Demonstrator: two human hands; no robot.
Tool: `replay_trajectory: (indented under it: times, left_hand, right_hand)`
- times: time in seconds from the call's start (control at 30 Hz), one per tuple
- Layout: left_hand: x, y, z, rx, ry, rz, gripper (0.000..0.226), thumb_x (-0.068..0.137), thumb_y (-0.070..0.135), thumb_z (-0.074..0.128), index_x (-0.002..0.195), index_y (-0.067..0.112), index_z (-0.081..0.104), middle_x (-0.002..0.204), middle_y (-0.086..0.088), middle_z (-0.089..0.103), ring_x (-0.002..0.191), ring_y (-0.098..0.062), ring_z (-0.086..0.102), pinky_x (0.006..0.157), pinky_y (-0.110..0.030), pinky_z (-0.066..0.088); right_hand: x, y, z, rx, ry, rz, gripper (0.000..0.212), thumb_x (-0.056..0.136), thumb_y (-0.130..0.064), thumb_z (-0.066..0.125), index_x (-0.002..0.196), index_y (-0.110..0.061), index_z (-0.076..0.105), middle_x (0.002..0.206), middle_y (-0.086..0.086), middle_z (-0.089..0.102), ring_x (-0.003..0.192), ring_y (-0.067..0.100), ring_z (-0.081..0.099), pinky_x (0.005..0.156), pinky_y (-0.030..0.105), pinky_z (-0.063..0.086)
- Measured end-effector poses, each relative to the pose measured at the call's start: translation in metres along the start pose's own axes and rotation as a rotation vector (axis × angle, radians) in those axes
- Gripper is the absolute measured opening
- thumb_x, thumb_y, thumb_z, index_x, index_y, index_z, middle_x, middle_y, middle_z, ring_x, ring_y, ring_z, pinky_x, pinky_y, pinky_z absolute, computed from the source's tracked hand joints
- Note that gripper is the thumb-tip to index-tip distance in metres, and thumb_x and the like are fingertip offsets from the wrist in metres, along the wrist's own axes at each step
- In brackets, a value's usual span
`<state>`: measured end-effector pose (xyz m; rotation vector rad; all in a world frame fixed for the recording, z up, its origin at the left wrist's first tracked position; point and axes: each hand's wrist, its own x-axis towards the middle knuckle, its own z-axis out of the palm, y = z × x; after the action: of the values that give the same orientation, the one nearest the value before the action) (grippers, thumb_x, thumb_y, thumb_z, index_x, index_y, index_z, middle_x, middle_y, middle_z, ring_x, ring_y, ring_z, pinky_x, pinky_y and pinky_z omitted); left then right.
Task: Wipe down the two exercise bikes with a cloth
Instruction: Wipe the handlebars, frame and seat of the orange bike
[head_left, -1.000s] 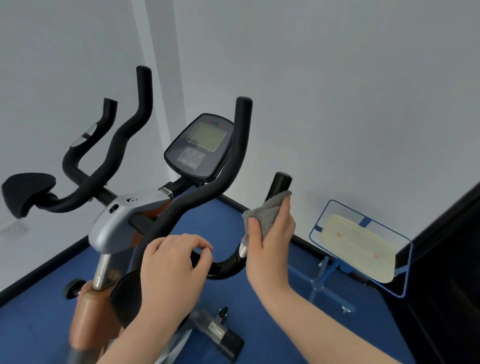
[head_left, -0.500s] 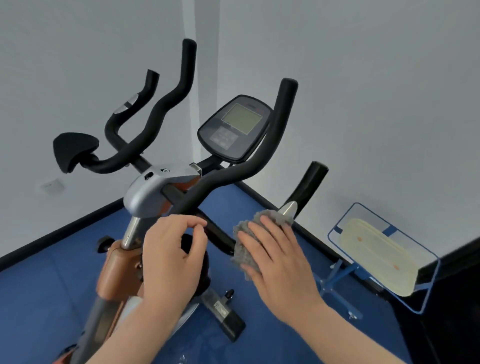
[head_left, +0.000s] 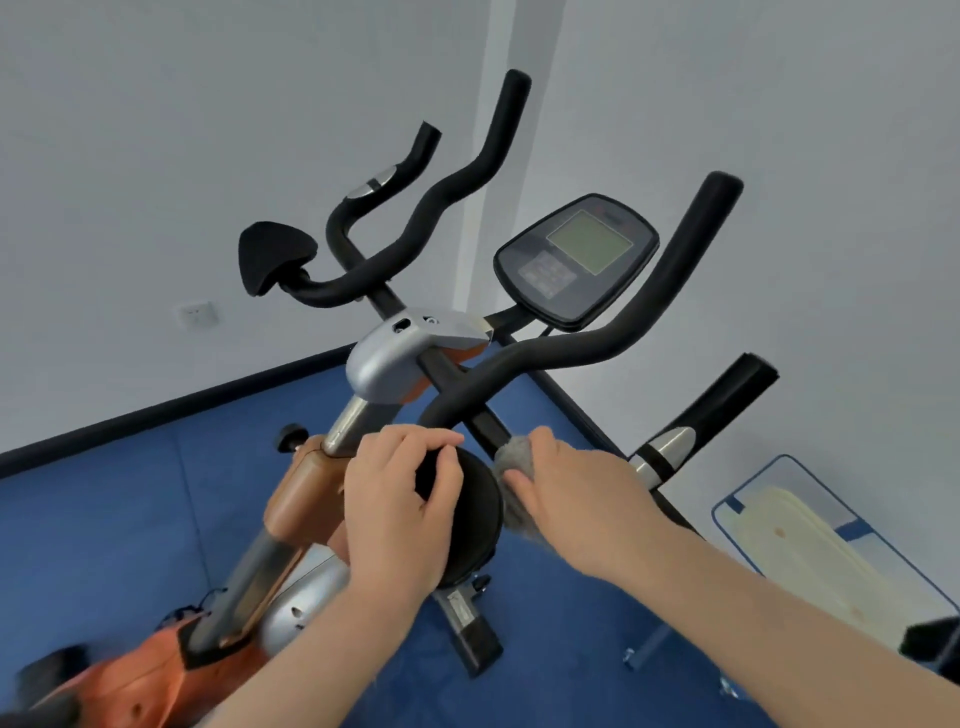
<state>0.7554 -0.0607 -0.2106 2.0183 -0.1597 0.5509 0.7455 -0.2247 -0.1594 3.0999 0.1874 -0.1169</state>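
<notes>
Right hand (head_left: 582, 499) has fingers curled round a crumpled grey cloth (head_left: 517, 465), pressing it vs the black foam handlebar (head_left: 561, 358) of the orange-and-silver exercise bike (head_left: 395, 358), low on the bar near its centre stem. Left hand (head_left: 395, 509) curls fingers and thumb over the round black elbow pad (head_left: 478, 514), thumb tip close to index, loose grip. Black oval console w/ grey LCD screen (head_left: 576, 260) sits above the bars; button labels too blurred to read. White wall socket (head_left: 196, 314) at left; blue-framed stand w/ cream panel (head_left: 810, 540) at right on blue floor (head_left: 104, 530).
</notes>
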Motion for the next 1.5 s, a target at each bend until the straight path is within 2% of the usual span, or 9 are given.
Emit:
replay_trajectory:
  times: [0.13, 0.37, 0.53, 0.67, 0.83, 0.9, 1.03, 1.17, 1.5]
  left_hand:
    - [-0.002, 0.0, 0.002, -0.097, 0.04, -0.112, 0.012, 0.087, 0.037, 0.052, 0.092, 0.044, 0.06, 0.094, 0.024, 0.058, 0.1, -0.003, 0.054, 0.086, -0.009, 0.034]
    - [-0.005, -0.005, 0.0, -0.239, 0.005, -0.299, 0.01, 0.088, 0.04, 0.059, 0.088, 0.046, 0.051, 0.095, 0.02, 0.053, 0.097, -0.002, 0.053, 0.08, -0.023, 0.041]
    - [-0.005, -0.01, -0.002, -0.141, -0.07, -0.249, 0.014, 0.098, 0.039, 0.041, 0.085, 0.037, 0.045, 0.09, 0.016, 0.046, 0.093, -0.005, 0.047, 0.08, -0.026, 0.038]
    - [-0.008, -0.017, -0.013, -0.083, -0.115, -0.162, 0.027, 0.098, 0.038, 0.029, 0.087, 0.024, 0.049, 0.088, 0.008, 0.049, 0.086, -0.018, 0.05, 0.079, -0.04, 0.043]
    - [-0.014, -0.032, -0.025, -0.025, -0.221, -0.199, 0.032, 0.1, 0.037, 0.025, 0.075, 0.025, 0.042, 0.074, 0.004, 0.048, 0.073, -0.021, 0.05, 0.075, -0.049, 0.044]
    - [-0.014, -0.037, -0.028, -0.056, -0.259, -0.206, 0.036, 0.101, 0.039, 0.024, 0.075, 0.022, 0.043, 0.071, 0.002, 0.05, 0.072, -0.021, 0.051, 0.075, -0.05, 0.044]
    - [-0.01, -0.039, -0.03, -0.117, -0.323, -0.188, 0.043, 0.103, 0.042, 0.022, 0.078, 0.016, 0.046, 0.071, -0.005, 0.053, 0.07, -0.025, 0.053, 0.076, -0.052, 0.045]
    - [-0.005, -0.043, -0.039, -0.129, -0.411, -0.138, 0.043, 0.102, 0.042, 0.027, 0.075, 0.015, 0.045, 0.068, -0.007, 0.053, 0.066, -0.026, 0.052, 0.073, -0.053, 0.045]
    - [0.006, -0.046, -0.053, -0.27, -0.532, -0.106, 0.038, 0.104, 0.039, 0.036, 0.075, 0.015, 0.04, 0.068, -0.017, 0.047, 0.065, -0.038, 0.046, 0.062, -0.06, 0.04]
  right_hand:
    - [0.047, -0.017, -0.008, 0.227, -0.081, 0.112, 0.039, 0.103, -0.049, 0.024, 0.103, -0.014, 0.041, 0.083, 0.002, 0.054, 0.074, 0.022, 0.052, 0.062, 0.036, 0.037]
    - [0.02, -0.007, -0.012, 0.292, -0.07, 0.011, 0.032, 0.102, -0.046, 0.03, 0.119, -0.021, 0.041, 0.092, -0.002, 0.058, 0.085, 0.02, 0.06, 0.077, 0.039, 0.049]
    - [0.004, -0.015, -0.031, 0.585, 0.225, -0.068, 0.036, 0.096, -0.051, 0.034, 0.126, -0.036, 0.048, 0.107, -0.021, 0.057, 0.096, -0.005, 0.053, 0.08, 0.013, 0.041]
    - [0.011, -0.057, -0.018, 0.687, 0.038, -0.085, 0.032, 0.097, -0.042, 0.047, 0.129, -0.035, 0.048, 0.118, -0.014, 0.056, 0.107, 0.003, 0.053, 0.096, 0.029, 0.045]
    - [-0.023, -0.06, 0.009, 0.941, 0.137, 0.168, 0.027, 0.099, -0.038, 0.047, 0.126, -0.038, 0.046, 0.109, -0.019, 0.06, 0.101, -0.004, 0.057, 0.084, 0.012, 0.044]
    - [-0.031, -0.058, 0.009, 0.929, 0.124, 0.238, 0.027, 0.099, -0.043, 0.044, 0.126, -0.039, 0.045, 0.105, -0.021, 0.062, 0.096, -0.007, 0.057, 0.078, 0.009, 0.043]
    - [-0.001, -0.068, -0.006, 0.783, 0.105, 0.256, 0.024, 0.101, -0.036, 0.043, 0.123, -0.032, 0.047, 0.103, -0.015, 0.059, 0.097, 0.004, 0.056, 0.085, 0.026, 0.044]
    - [-0.015, -0.091, 0.0, 0.763, 0.247, 0.318, 0.03, 0.1, -0.03, 0.045, 0.129, -0.035, 0.042, 0.115, -0.013, 0.051, 0.106, 0.004, 0.051, 0.09, 0.027, 0.044]
    - [-0.033, -0.109, 0.008, 0.74, 0.305, 0.483, 0.04, 0.099, -0.03, 0.045, 0.137, -0.036, 0.031, 0.128, -0.009, 0.045, 0.107, 0.009, 0.05, 0.084, 0.027, 0.043]
